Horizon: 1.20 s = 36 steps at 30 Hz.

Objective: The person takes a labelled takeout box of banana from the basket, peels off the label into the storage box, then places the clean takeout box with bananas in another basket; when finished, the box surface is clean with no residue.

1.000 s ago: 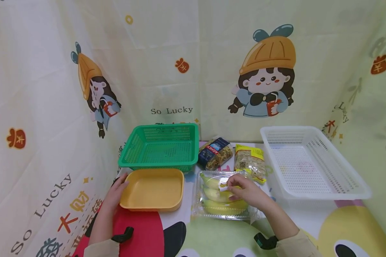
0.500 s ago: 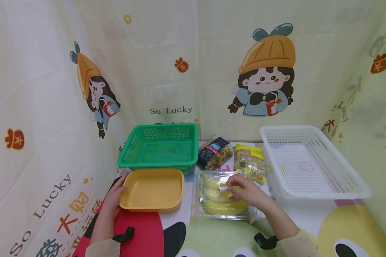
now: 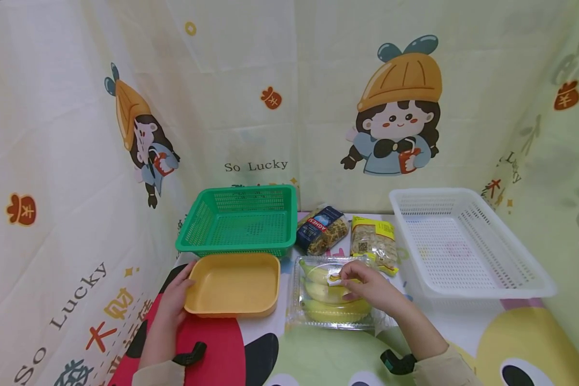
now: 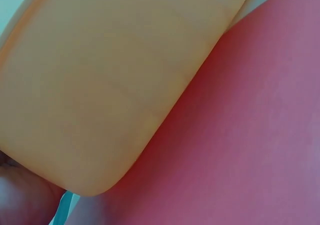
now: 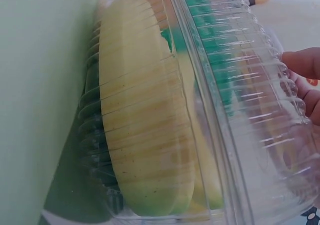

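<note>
A shallow yellow plastic tray [image 3: 234, 284] lies before the green basket. My left hand [image 3: 173, 292] holds it by its left end; the thumb overlaps the rim. Up close in the left wrist view are the yellow tray's outer wall [image 4: 110, 90] and part of a finger [image 4: 27, 197]. To the right, a clear plastic clamshell box [image 3: 295, 311] contains several bananas [image 3: 335, 311]. Over its lid my right hand [image 3: 366, 287] pinches a small white label [image 3: 335, 280] with a banana picture. From the right wrist view, fingers [image 5: 302, 62] appear beside the clear lid.
Behind the tray stands a green perforated basket [image 3: 241, 244]. A dark-labelled pasta bag [image 3: 320, 230] and a yellow-topped clear bag [image 3: 373, 244] lie behind the box. A white perforated basket [image 3: 511, 257] is at the right. Patterned cloth [image 3: 313, 107] hangs behind and at both sides.
My left hand and the yellow tray have shifted slightly right within the last half second. My right hand and the label stay over the box; the box has not moved.
</note>
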{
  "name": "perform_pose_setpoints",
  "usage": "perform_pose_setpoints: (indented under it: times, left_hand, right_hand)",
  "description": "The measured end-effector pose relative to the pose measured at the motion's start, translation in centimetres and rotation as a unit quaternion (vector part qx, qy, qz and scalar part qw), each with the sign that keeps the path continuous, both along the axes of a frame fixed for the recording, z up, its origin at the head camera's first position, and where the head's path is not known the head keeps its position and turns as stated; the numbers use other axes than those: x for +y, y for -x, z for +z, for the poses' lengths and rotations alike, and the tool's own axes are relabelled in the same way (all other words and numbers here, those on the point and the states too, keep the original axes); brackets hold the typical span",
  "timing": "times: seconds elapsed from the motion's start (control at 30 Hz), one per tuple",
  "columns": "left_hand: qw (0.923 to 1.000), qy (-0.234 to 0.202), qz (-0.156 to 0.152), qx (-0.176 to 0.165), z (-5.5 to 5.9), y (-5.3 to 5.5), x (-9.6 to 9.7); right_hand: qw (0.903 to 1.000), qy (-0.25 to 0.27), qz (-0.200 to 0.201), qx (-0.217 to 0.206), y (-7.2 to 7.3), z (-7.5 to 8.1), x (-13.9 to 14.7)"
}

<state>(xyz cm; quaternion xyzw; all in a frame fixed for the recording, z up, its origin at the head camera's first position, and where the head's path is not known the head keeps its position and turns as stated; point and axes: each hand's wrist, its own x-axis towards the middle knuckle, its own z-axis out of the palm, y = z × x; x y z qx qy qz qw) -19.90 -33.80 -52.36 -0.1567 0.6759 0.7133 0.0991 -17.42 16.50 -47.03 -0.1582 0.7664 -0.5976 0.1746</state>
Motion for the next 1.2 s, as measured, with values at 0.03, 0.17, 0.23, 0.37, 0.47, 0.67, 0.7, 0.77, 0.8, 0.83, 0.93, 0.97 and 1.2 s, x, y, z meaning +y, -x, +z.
perform_pose_setpoints:
  times: [0.03, 0.17, 0.23, 0.37, 0.47, 0.67, 0.7, 0.77, 0.8, 0.83, 0.93, 0.97, 1.2]
  left_hand:
    - [1.0000, -0.002, 0.000, 0.003, -0.1, 0.0, 0.1]
    - [0.9998, -0.016, -0.008, 0.014, -0.4, 0.0, 0.7]
    - [0.9996, -0.021, -0.009, 0.017, -0.4, 0.0, 1.0]
    - [0.9995, -0.030, -0.007, 0.013, -0.3, 0.0, 1.6]
    - [0.9994, -0.032, -0.010, 0.012, -0.3, 0.1, 1.9]
    - [0.9993, -0.033, -0.009, 0.016, -0.6, 0.1, 1.9]
    - [0.9992, -0.036, -0.007, 0.015, -0.6, 0.1, 1.9]
    - [0.9984, -0.054, -0.004, 0.014, -0.7, 0.1, 1.9]
    - [0.9980, -0.061, -0.005, 0.015, -0.7, 0.1, 1.9]
    - [0.9976, -0.067, -0.006, 0.017, -0.8, 0.1, 1.9]
    - [0.9949, -0.097, -0.012, 0.025, -0.9, 0.0, 1.9]
    - [0.9943, -0.103, -0.014, 0.027, -1.0, -0.1, 1.9]
    - [0.9882, -0.144, -0.031, 0.042, -1.4, -0.2, 1.9]
  right_hand:
    - [1.0000, -0.001, 0.000, 0.000, 0.0, 0.0, 0.0]
    - [1.0000, -0.003, -0.002, 0.003, 0.0, -0.1, 0.0]
    - [1.0000, -0.004, -0.002, 0.002, 0.0, -0.1, 0.0]
    - [1.0000, -0.006, -0.005, -0.001, 0.0, 0.0, 0.0]
    - [0.9999, -0.008, -0.008, -0.003, -0.1, 0.0, 0.0]
    - [0.9999, -0.002, -0.009, -0.007, -0.1, 0.0, 0.0]
    - [0.9999, 0.000, -0.010, -0.009, -0.1, 0.1, 0.0]
    - [0.9998, 0.003, -0.013, -0.011, -0.1, 0.1, -0.1]
    - [0.9998, 0.004, -0.013, -0.013, -0.1, 0.2, -0.1]
    - [0.9998, 0.007, -0.013, -0.014, -0.2, 0.3, -0.1]
    - [0.9998, 0.009, -0.012, -0.008, -0.2, 0.5, 0.0]
    - [0.9999, 0.002, -0.014, -0.002, -0.2, 0.6, 0.1]
    - [0.9934, -0.086, -0.034, 0.067, -0.2, 1.2, 0.5]
